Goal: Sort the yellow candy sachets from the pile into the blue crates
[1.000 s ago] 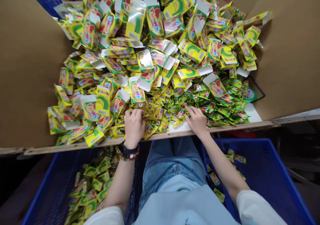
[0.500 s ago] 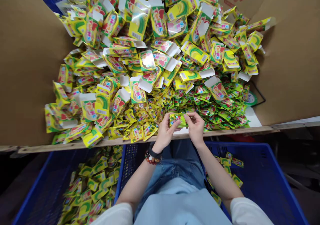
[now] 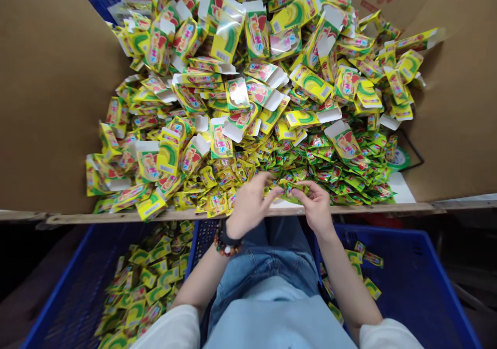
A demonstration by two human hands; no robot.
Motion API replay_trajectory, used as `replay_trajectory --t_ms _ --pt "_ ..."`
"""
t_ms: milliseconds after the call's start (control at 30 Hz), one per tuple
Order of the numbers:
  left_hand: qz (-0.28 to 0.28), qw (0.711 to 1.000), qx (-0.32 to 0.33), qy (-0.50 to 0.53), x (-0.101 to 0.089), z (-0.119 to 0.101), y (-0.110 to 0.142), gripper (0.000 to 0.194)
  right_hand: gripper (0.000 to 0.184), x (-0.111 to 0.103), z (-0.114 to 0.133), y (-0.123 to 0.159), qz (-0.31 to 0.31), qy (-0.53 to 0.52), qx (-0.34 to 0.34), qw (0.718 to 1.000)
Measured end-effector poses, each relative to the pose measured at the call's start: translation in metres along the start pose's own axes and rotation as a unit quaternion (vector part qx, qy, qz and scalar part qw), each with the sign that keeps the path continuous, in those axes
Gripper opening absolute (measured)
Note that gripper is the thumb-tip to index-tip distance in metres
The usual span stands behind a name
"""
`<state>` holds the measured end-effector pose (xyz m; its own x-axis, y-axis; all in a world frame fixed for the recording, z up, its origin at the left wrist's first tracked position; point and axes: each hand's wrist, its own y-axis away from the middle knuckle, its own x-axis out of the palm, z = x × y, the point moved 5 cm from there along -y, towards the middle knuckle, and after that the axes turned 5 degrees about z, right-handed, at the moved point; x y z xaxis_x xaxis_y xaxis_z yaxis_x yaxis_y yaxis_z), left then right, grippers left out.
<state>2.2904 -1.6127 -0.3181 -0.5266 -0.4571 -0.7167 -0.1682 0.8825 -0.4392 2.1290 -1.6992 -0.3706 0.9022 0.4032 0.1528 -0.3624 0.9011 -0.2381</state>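
Observation:
My left hand (image 3: 248, 204) and my right hand (image 3: 316, 206) meet at the near edge of the table, fingers pinched together on a small green and yellow candy packet (image 3: 289, 187) held between them. Just beyond them lies a heap of loose green packets (image 3: 341, 168). To the left and behind it is a big pile of yellow folding cartons (image 3: 233, 90) with open white flaps.
Brown cardboard walls (image 3: 50, 95) close the table on both sides. Below the wooden table edge (image 3: 116, 217) stand two blue crates: the left crate (image 3: 77, 297) holds several yellow cartons (image 3: 147, 281), the right crate (image 3: 419, 281) a few packets (image 3: 365, 266). My lap lies between them.
My left hand left the yellow packets at the left and came to the middle. Both hands took up a green packet and now hold it together; the view shifted slightly.

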Motion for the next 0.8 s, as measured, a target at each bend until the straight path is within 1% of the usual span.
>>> replay_trajectory --t_ms 33,67,100,133,167,200,267,333,433,533,633,733,800 --pt "-0.077 0.995 -0.03 -0.049 -0.018 0.008 -0.005 0.045 0.028 -0.005 -0.001 0.0 -0.021 0.001 -0.002 1.0" --pt "-0.157 0.98 -0.068 -0.097 -0.037 0.017 -0.01 0.055 0.028 -0.009 -0.002 0.0 -0.033 0.001 -0.003 0.999" --pt "-0.221 0.959 -0.107 -0.139 -0.052 0.025 -0.015 0.066 0.028 -0.012 -0.002 0.0 -0.039 0.001 -0.005 0.999" --pt "-0.256 0.941 -0.139 -0.173 -0.064 0.033 -0.021 0.077 0.027 -0.014 -0.002 0.001 -0.038 0.002 -0.006 0.999" --pt "-0.262 0.931 -0.16 -0.196 -0.071 0.039 -0.028 0.084 0.027 -0.013 -0.001 0.001 -0.033 0.003 -0.008 0.999" --pt "-0.249 0.931 -0.169 -0.208 -0.075 0.045 -0.036 0.088 0.026 -0.011 0.0 0.002 -0.025 0.005 -0.009 1.0" --pt "-0.207 0.94 -0.165 -0.215 -0.075 0.052 -0.051 0.088 0.025 -0.005 0.001 0.004 -0.006 0.008 -0.008 1.0" --pt "-0.186 0.946 -0.16 -0.213 -0.073 0.054 -0.061 0.085 0.024 0.002 0.001 0.007 0.009 0.007 -0.005 1.0" --pt "-0.197 0.942 -0.167 -0.212 -0.075 0.055 -0.07 0.082 0.023 0.006 0.001 0.009 0.017 -0.003 0.004 1.0" --pt "-0.22 0.936 -0.178 -0.21 -0.084 0.057 -0.078 0.081 0.023 0.006 0.003 0.01 0.019 -0.009 0.006 1.0" --pt "-0.237 0.933 -0.172 -0.208 -0.095 0.057 -0.084 0.078 0.024 0.008 0.006 0.011 0.031 0.008 0.001 0.999" --pt "-0.239 0.933 -0.162 -0.217 -0.103 0.053 -0.086 0.074 0.024 0.011 0.007 0.013 0.046 0.027 -0.006 0.999" --pt "-0.233 0.932 -0.168 -0.222 -0.108 0.05 -0.085 0.072 0.023 0.013 0.005 0.013 0.054 0.031 -0.007 0.998"
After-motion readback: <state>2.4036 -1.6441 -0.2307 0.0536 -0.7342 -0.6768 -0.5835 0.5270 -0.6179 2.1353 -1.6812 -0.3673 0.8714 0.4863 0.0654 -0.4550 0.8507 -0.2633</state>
